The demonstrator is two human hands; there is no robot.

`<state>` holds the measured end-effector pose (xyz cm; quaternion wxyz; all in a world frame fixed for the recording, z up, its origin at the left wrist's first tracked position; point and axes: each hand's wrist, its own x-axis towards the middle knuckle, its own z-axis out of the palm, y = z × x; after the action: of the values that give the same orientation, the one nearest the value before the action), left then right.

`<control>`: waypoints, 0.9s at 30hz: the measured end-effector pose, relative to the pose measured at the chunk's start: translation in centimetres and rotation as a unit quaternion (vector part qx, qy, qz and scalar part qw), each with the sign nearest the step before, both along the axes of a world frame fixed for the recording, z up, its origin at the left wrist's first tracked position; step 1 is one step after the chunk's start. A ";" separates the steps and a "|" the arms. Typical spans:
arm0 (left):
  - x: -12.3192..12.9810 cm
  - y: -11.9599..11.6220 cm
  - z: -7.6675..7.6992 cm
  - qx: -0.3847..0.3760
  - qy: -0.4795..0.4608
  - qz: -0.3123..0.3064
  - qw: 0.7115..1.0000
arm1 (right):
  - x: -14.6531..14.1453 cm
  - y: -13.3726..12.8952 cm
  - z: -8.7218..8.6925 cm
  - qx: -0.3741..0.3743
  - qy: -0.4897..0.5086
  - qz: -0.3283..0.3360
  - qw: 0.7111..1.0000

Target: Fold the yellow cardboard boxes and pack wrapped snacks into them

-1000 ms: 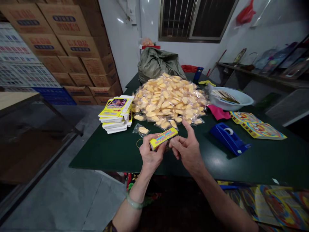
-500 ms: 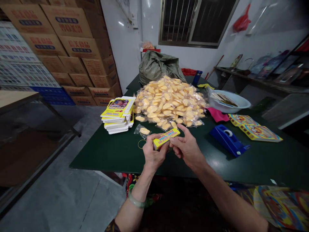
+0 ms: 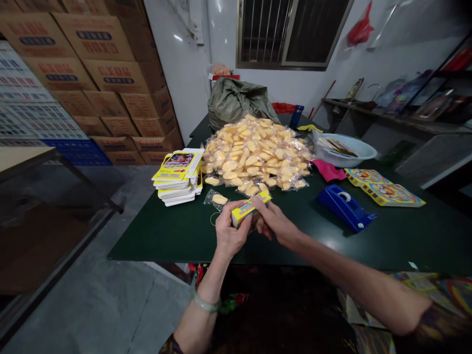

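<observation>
On the left, tall piles of brown cardboard boxes [image 3: 103,44] stand by the wall. Next, near the left edge of the shiny dark green surface [image 3: 155,236], sits a messy stack of flat yellow and white card cartons [image 3: 177,179]. Just right of it lies one pale yellow oval piece in a clear plastic wrapper [image 3: 220,199].

The left hand [image 3: 230,233] holds one end of a long, thin, bright yellow card box [image 3: 241,211]. The box is up above the surface, a bit tilted. A big heap of pale yellow wrapped pieces [image 3: 254,157] lies behind it. The right hand [image 3: 278,223] touches the other end, with some fingers hidden, so I can't tell if it pinches tight.

To work well here, I think the left hand should hold snugly but not squash the thin card. The right hand should push softly, close to the edge, so nothing bends.

Farther right are a blue plastic tape holder [image 3: 342,209] and two flat yellow picture boxes [image 3: 396,194].
</observation>
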<state>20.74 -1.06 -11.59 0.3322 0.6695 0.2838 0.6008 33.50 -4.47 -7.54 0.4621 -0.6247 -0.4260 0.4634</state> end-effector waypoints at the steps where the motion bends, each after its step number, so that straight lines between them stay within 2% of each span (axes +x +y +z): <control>1: -0.2 0.2 -0.1 -0.022 -0.011 -0.023 0.999 | -0.2 0.0 -0.9 0.013 -0.005 -0.007 1.000; 4: -0.7 0.6 -0.1 -0.083 -0.044 -0.069 0.993 | -0.2 0.1 -3.5 0.033 -0.022 0.003 0.999; 6: -0.8 1.0 0.2 -0.125 -0.090 -0.063 0.986 | 0.9 0.1 -4.7 0.027 -0.061 0.023 0.998; 9: -0.6 1.7 0.9 -0.194 -0.182 -0.026 0.964 | 3.7 -0.4 -5.3 -0.004 -0.186 0.057 0.981; 11: -0.1 2.1 1.4 -0.239 -0.222 -0.015 0.945 | 5.6 -1.4 -5.0 -0.005 -0.224 0.073 0.972; 13: 1.0 2.1 2.1 -0.269 -0.249 -0.008 0.930 | 6.7 -2.7 -4.5 0.014 -0.150 0.061 0.987; 15: 2.8 1.9 2.7 -0.272 -0.277 0.008 0.921 | 6.8 -4.2 -4.0 0.032 0.002 0.007 0.999; 17: 5.3 1.3 3.2 -0.260 -0.301 0.016 0.917 | 6.6 -5.5 -3.9 0.043 0.128 -0.080 0.988; 18: 6.6 0.9 3.4 -0.254 -0.308 0.011 0.917 | 6.7 -6.0 -3.8 0.054 0.160 -0.123 0.978; 20: 9.1 0.1 3.6 -0.249 -0.301 -0.033 0.920 | 8.0 -6.8 -3.4 0.082 0.162 -0.198 0.963; 22: 10.9 -0.4 3.6 -0.242 -0.267 -0.095 0.928 | 11.3 -7.7 -2.3 0.113 0.115 -0.263 0.951; 24: 11.6 -0.3 3.3 -0.225 -0.223 -0.133 0.939 | 16.6 -8.9 -0.4 0.137 0.058 -0.322 0.935; 27: 10.6 0.7 2.9 -0.194 -0.184 -0.101 0.958 | 26.3 -11.2 3.4 0.148 -0.028 -0.396 0.906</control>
<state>31.36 -0.31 -8.73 0.5612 0.4954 0.2595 0.6102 59.77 -15.69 -4.13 0.6828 -0.6790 -0.2196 0.1564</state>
